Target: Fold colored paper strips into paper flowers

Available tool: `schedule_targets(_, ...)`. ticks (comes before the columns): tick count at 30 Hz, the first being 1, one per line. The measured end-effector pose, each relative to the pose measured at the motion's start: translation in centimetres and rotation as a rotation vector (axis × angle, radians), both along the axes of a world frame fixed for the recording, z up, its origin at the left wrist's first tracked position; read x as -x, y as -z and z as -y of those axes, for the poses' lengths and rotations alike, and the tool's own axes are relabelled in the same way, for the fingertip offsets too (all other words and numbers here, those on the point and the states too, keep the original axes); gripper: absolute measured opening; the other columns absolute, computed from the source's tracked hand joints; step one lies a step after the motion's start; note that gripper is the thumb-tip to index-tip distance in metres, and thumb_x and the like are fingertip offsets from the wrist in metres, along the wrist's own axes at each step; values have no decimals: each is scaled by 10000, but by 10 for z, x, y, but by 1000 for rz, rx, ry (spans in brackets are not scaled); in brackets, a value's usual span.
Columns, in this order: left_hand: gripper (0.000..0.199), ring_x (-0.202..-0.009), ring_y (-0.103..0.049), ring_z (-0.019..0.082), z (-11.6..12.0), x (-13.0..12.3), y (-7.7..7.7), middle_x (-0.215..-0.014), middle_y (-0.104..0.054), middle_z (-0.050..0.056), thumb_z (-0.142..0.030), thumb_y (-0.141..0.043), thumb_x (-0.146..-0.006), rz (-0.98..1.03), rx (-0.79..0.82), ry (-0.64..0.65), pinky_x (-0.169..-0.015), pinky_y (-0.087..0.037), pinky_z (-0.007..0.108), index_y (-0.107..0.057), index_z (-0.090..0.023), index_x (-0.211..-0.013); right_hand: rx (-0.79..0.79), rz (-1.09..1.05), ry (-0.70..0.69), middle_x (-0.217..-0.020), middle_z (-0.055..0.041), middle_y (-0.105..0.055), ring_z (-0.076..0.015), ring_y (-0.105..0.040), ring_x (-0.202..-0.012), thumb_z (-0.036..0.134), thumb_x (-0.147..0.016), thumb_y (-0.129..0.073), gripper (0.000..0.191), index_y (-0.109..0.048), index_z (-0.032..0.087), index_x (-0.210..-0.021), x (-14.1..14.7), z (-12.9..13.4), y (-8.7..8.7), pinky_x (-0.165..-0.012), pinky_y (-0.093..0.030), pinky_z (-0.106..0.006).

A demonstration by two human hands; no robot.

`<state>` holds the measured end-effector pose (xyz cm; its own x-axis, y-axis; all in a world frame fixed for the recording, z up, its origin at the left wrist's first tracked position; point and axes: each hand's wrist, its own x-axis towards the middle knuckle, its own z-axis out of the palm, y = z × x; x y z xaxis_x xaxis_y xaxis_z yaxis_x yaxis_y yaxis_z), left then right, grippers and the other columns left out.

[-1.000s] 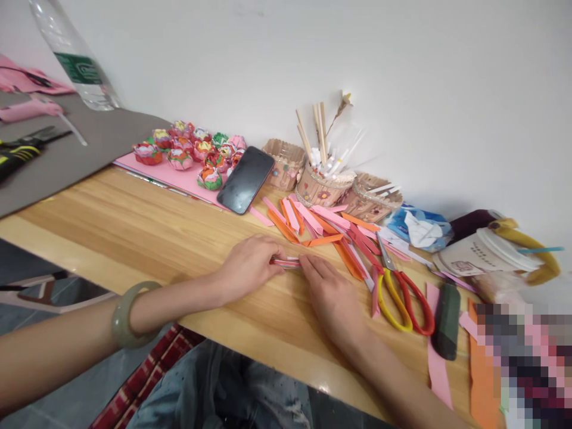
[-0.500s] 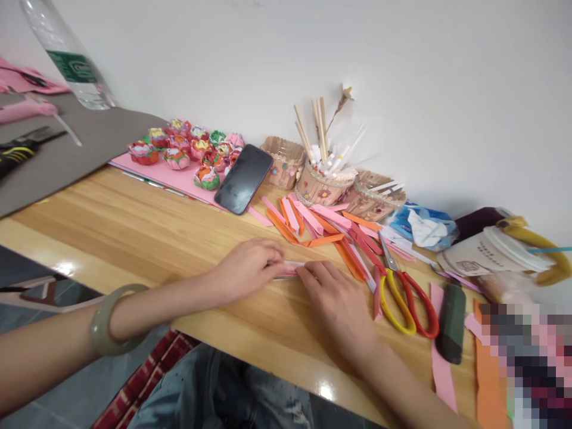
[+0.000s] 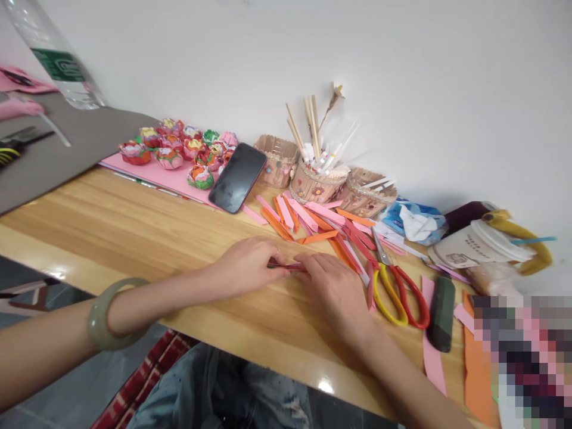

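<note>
Head view: a slim paper piece point(image 3: 294, 266) lies between the two hands, just above or on the wooden tabletop point(image 3: 134, 232), its long axis running roughly left to right from one set of fingertips to the other; neither hand is clearly nearer, since each covers an end and only a short middle stretch shows. The left hand point(image 3: 254, 265) holds its end in a narrow pinch, thumb below and fingers curled above; the right hand point(image 3: 335, 289) lies palm down with its fingertips over the other end, and whether it grips or merely presses I cannot tell, as its thumb is hidden.

The paper looks thin, flat and pinkish, though its layers are too small to count; beyond the hands, loose paper strips point(image 3: 304, 217) in pink, orange and red lie crisscrossed, flat and sharply creased; beside them rest scissors point(image 3: 385, 256) with slim metal blades and looped yellow and red handles. Farther back, a glossy black phone point(image 3: 238, 179) leans near rounded, petalled paper flowers point(image 3: 168, 157); a wood-slat basket point(image 3: 315, 185) holds pale sticks; a smooth greenish bangle point(image 3: 99, 322) rings the left forearm.
</note>
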<state>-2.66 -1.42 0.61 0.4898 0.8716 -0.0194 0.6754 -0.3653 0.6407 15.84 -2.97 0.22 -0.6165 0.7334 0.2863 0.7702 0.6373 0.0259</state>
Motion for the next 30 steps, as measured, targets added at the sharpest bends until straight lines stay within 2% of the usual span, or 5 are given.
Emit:
schedule_targets(3,211,-955,-590,250,10,-3,1,-955,-678,63,-322,-591,-783,-158,-147,-35,-803,-442,355,-673,-196,-930,22,-24,16,-828,-63,-696,-202,-626,-764,116,-820,-556,207,-614,145,-1016,0,-1,0,-668,-457,-295)
schedule_targets(12,177,-849,-619,183,6,1,12,-872,-698,39,-230,-518,-846,-103,-261,2,-780,-471,296,-685,-198,-894,108,-117,-30,-1099,-93,-665,-215,-581,-1019,241,-869,-532,263,-631,167,-1102,-7,-15,7,-844,-511,-351)
schedule_targets(22,314,-899,-581,212,29,-5,23,-1019,-650,129,-61,-400,-855,-504,-563,88,-669,-508,287,-568,-70,-1121,-8,128,-98,-1317,-248,-482,-272,-487,-1220,-8,-808,-386,460,-478,-12,-1258,-2,0,24,-958,-482,-392)
schedule_targets(26,298,-896,-573,205,33,-6,29,-1014,-640,142,-27,-396,-834,-514,-655,93,-693,-510,277,-585,-68,-1061,161,-24,-72,-1367,-228,-430,-244,-398,-1291,19,-840,-353,479,-422,27,-1314,-2,-4,22,-1023,-410,-436)
schedule_targets(30,267,-888,-572,205,31,-5,31,-1011,-636,144,-50,-399,-851,-507,-656,80,-654,-516,268,-585,-60,-1042,522,-417,57,-1462,-179,-284,-209,-266,-1351,279,-929,-360,546,-228,79,-1420,-12,-10,9,-1071,-328,-411)
